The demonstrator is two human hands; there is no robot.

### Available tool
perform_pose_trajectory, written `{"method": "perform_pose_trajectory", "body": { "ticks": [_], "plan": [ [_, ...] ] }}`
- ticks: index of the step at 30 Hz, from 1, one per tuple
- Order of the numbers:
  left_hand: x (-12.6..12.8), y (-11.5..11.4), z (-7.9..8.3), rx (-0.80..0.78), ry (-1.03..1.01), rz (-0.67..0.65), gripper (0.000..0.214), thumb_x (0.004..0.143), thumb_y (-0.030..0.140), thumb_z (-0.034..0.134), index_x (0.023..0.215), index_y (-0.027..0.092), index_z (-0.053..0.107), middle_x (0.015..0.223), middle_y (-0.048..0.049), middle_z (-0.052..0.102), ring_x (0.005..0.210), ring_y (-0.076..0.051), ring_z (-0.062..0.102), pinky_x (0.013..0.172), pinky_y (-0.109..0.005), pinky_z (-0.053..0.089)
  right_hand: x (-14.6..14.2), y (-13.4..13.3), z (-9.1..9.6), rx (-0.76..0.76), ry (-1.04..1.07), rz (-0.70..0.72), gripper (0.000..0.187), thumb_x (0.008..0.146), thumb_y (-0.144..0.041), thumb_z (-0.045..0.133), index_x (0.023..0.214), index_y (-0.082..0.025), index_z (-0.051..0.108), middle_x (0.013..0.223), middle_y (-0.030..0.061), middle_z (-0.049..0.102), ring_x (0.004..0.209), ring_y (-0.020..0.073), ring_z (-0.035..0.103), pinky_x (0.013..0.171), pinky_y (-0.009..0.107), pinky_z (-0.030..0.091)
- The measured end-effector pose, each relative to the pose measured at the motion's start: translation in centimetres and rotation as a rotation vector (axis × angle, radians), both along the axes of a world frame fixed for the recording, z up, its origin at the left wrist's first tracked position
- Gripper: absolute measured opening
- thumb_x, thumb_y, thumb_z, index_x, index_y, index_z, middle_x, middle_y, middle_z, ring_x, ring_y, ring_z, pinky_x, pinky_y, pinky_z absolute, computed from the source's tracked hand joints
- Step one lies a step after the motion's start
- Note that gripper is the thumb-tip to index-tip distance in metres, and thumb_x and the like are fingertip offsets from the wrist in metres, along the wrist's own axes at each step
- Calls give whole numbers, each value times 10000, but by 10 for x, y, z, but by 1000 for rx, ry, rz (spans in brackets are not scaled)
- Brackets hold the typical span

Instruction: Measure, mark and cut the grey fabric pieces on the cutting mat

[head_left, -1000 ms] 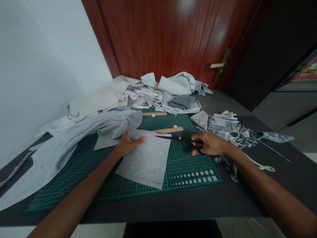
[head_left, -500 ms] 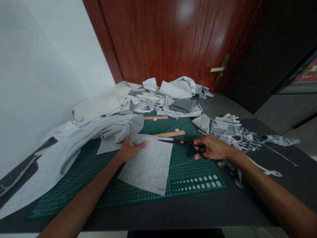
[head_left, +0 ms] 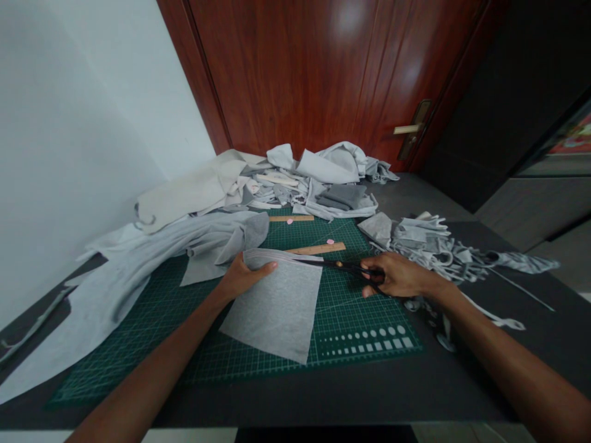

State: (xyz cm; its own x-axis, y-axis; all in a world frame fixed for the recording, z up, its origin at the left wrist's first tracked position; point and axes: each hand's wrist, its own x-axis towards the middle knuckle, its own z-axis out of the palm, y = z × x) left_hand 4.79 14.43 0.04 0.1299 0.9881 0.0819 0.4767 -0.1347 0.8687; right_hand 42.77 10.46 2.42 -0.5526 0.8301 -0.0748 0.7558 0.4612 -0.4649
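Observation:
My left hand (head_left: 245,277) pinches the upper left corner of a grey piece of fabric (head_left: 279,311), thumb on top and fingers underneath. In my right hand (head_left: 394,275) is a pair of black scissors (head_left: 344,265), its handles around my fingers. The blades point left and lie along the fabric's top edge, where a narrow strip (head_left: 277,253) runs above them. How far the blades are apart I cannot tell. Under the fabric lies a green cutting mat (head_left: 351,307).
Two wooden rulers (head_left: 323,248) and small pink pieces (head_left: 330,242) lie on the mat. Long grey cloth (head_left: 138,271) covers the left side. Folded fabric (head_left: 332,165) is heaped at the back by the door. Scraps and strips (head_left: 425,243) lie at the right.
Almost nothing differs. Both hands, the scissors and the fabric keep their places; the view has shifted very slightly.

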Motion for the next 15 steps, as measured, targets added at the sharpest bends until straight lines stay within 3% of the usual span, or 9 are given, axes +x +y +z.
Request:
{"method": "perform_pose_trajectory", "body": {
  "ticks": [15],
  "plan": [
    [0,-1,1,-10,8,21,494,639,577,810,918,176,733,969,-71,806,946,-290,759,887,-403,623,1,1,-2,-3,22,10,393,808,-546,739,748,-205,553,642,-33,563,578,138,515,568,257,316]
  ]
}}
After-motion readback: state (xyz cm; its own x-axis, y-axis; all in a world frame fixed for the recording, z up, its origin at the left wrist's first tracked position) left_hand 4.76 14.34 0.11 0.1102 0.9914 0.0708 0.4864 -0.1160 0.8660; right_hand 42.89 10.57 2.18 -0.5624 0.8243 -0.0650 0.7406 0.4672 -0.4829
